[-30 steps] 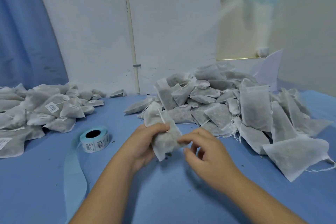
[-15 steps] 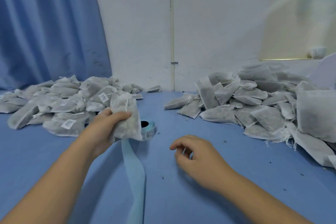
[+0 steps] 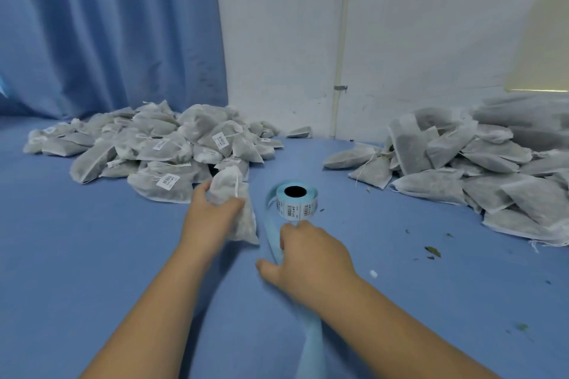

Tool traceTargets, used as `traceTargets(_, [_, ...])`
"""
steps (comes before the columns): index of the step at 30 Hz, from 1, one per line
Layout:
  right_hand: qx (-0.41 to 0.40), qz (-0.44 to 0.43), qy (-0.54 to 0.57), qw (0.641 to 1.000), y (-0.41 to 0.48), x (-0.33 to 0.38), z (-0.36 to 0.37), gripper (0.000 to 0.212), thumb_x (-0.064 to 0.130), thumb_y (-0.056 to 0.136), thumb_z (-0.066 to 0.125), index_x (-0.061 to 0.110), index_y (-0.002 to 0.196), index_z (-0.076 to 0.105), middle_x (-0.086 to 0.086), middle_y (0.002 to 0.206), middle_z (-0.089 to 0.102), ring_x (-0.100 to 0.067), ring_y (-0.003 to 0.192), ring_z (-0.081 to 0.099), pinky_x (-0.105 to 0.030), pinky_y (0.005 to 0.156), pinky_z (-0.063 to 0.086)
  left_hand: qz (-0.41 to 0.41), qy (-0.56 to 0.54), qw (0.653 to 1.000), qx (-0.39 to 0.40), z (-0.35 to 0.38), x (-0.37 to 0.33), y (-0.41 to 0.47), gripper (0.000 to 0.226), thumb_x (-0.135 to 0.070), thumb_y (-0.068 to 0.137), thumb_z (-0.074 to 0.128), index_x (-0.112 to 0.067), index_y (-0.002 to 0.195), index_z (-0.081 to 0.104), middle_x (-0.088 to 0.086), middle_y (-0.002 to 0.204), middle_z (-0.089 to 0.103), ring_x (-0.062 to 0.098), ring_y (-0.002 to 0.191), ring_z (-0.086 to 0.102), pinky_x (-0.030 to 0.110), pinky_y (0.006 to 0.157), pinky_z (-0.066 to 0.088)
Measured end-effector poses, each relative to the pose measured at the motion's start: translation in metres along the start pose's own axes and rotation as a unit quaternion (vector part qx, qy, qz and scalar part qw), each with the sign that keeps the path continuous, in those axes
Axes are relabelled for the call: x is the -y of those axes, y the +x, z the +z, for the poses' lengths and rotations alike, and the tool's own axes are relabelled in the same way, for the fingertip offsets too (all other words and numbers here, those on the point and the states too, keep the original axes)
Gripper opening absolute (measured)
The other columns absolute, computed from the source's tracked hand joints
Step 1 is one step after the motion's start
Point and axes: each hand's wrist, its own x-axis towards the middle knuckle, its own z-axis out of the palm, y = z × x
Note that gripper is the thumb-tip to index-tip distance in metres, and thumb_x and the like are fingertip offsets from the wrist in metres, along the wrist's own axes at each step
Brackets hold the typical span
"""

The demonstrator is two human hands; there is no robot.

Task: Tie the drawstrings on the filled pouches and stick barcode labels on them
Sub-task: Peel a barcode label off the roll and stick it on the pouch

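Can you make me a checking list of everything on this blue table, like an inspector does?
Surface: blue cloth-covered table.
Job's things: barcode label roll stands mid-table, its blue backing strip trailing toward the person; labelled pouch pile at left; right pouch pile, no labels seen; one held pouch.
Clutter: green leaf bits and a small white scrap at right.
Hands: left hand grips the held pouch; right hand lies over the strip just before the roll, grip unclear.
Cables: nothing seen.
Surroundings: blue curtain, white wall with a thin pipe.
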Motion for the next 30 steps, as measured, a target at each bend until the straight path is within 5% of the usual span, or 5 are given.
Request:
traceTargets(5, [-0.012,0.062,0.071,0.995,0.005,-0.006,-0.001,0.014,0.030,0.084,0.050,0.016,0.086,0.052,0.002,0.093,0.056,-0.021,0.084,0.053,-0.032,0.067,0.044,0.029,0.085,0.995,0.038,0.002,-0.002,-0.008,0.087,-0.016,0.085,0.066,-0.037,0.152,0.017,-0.001,0.099,0.056,0.023,0.088,0.055,0.018,0.060,0.035])
traceTargets(12, [-0.025,0.166,0.298,0.940,0.007,-0.037,-0.008,0.017,0.016,0.086,0.049,0.003,0.084,0.060,0.002,0.074,0.057,-0.013,0.064,0.046,-0.028,0.059,0.038,0.030,0.098,0.992,0.067,0.002,-0.008,-0.017,0.048,-0.012,0.086,0.059,-0.045,0.117,0.046,-0.003,0.079,0.055,0.017,0.067,0.056,0.029,0.058,0.043])
traceTargets(16, [-0.014,0.207,0.448,0.869,0.006,-0.048,-0.012,0.015,0.012,0.085,0.051,0.003,0.080,0.062,-0.002,0.073,0.055,-0.017,0.066,0.044,-0.030,0.065,0.034,-0.015,0.100,0.988,0.116,0.003,-0.006,-0.020,0.026,-0.010,0.086,0.057,-0.036,0.089,0.062,-0.008,0.088,0.058,0.015,0.071,0.057,0.031,0.066,0.048])
traceTargets(26, [0.036,0.145,0.747,0.648,0.001,-0.033,-0.009,0.016,-0.006,0.090,0.047,0.001,0.090,0.062,-0.012,0.072,0.069,-0.018,0.060,0.067,-0.027,0.055,0.054,-0.103,0.076,0.969,0.209,0.006,-0.011,-0.035,0.027,-0.005,0.086,0.059,-0.020,0.071,0.076,-0.003,0.069,0.068,0.007,0.051,0.058,0.014,0.042,0.042])
traceTargets(30, [0.040,0.147,0.765,0.626,0.000,-0.028,-0.006,0.015,-0.006,0.091,0.047,0.000,0.094,0.060,-0.016,0.080,0.072,-0.022,0.067,0.070,-0.030,0.059,0.056,-0.134,0.053,0.955,0.260,0.004,-0.014,-0.040,0.020,-0.007,0.085,0.060,-0.014,0.081,0.078,0.003,0.073,0.071,0.014,0.060,0.064,0.022,0.051,0.051])
